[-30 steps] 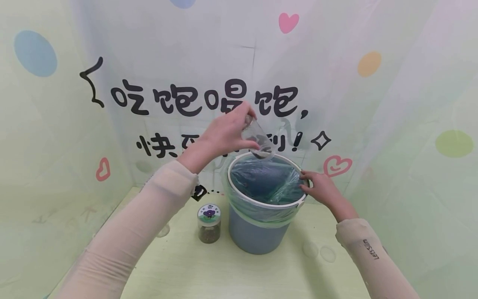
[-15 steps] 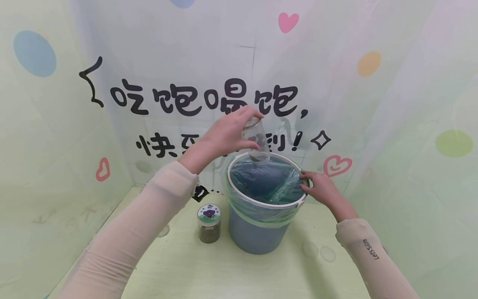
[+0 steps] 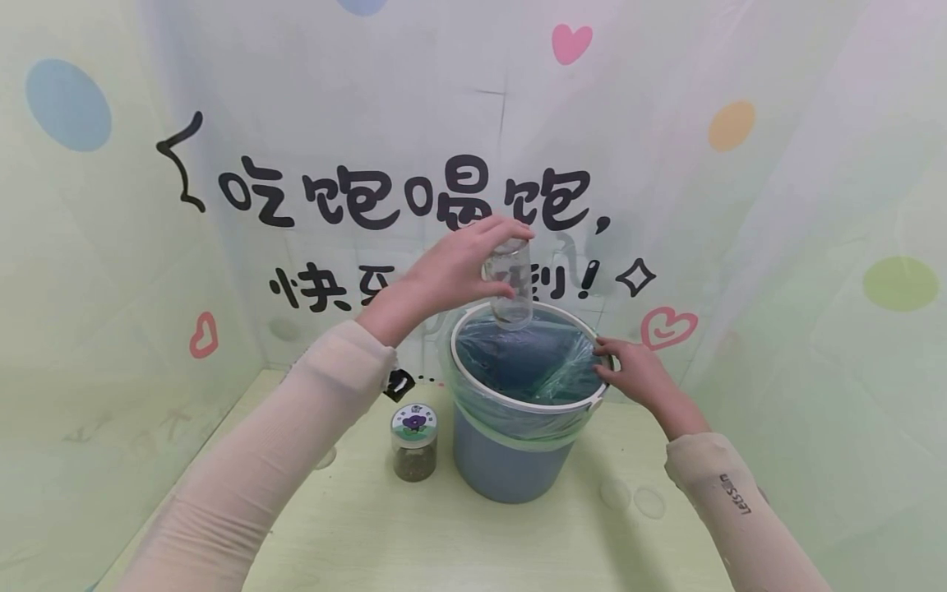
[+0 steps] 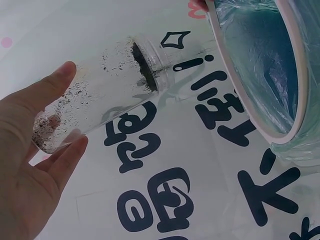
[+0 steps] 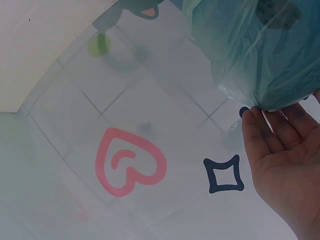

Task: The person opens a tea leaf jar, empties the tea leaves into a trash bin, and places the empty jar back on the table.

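My left hand (image 3: 460, 267) grips a clear glass jar (image 3: 515, 279), fingers over its base and thumb along its side. The jar is upside down, its mouth just over the opening of a blue trash can (image 3: 510, 470). In the left wrist view, dark specks cling inside the glass (image 4: 95, 95) and a dark clump (image 4: 145, 70) sits near the mouth. A thin green plastic liner (image 3: 488, 419) is folded over the can's white rim (image 3: 534, 408). At the right of that rim, my right hand (image 3: 642, 374) holds on with thumb and fingers; in the right wrist view its fingertips (image 5: 252, 117) meet the liner.
Left of the can, a small lidded jar (image 3: 414, 448) with a flower picture on top stands on the pale green table (image 3: 414, 543). Two clear rings (image 3: 649, 502) lie to the can's right. A printed sheet (image 3: 444, 107) rises behind and at both sides.
The glass jar has swung from a slant to almost vertical, base up, and its mouth has dropped slightly. The left hand turned with it. My right hand has stayed at the rim.
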Action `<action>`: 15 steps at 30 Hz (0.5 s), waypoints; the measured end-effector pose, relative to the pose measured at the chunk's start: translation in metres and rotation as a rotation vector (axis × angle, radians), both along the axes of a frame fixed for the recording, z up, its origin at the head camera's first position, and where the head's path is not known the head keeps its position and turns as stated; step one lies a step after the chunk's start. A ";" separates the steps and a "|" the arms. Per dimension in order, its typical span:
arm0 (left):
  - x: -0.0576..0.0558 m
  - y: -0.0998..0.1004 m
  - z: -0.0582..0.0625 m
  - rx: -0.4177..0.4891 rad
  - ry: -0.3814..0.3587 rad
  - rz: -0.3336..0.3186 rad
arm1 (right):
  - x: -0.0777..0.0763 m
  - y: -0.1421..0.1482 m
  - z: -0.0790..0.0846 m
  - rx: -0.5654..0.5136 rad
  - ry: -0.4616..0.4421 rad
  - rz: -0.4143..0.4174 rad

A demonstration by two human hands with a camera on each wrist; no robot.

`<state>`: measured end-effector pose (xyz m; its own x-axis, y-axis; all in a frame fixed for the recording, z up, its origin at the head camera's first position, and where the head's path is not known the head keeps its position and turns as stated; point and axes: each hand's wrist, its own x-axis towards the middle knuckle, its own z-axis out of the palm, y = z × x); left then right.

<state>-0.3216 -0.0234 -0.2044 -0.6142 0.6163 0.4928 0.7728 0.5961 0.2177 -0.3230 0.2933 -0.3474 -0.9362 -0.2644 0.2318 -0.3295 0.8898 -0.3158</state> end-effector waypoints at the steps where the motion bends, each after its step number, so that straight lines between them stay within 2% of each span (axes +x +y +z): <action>1: 0.000 0.000 0.000 0.006 0.003 0.000 | 0.000 0.000 0.000 0.000 -0.002 0.000; 10: -0.002 -0.001 -0.001 0.074 -0.029 0.012 | -0.001 0.000 0.000 0.001 0.009 0.010; 15: -0.004 0.000 -0.005 0.005 -0.025 0.002 | -0.002 0.001 -0.002 0.002 0.023 0.019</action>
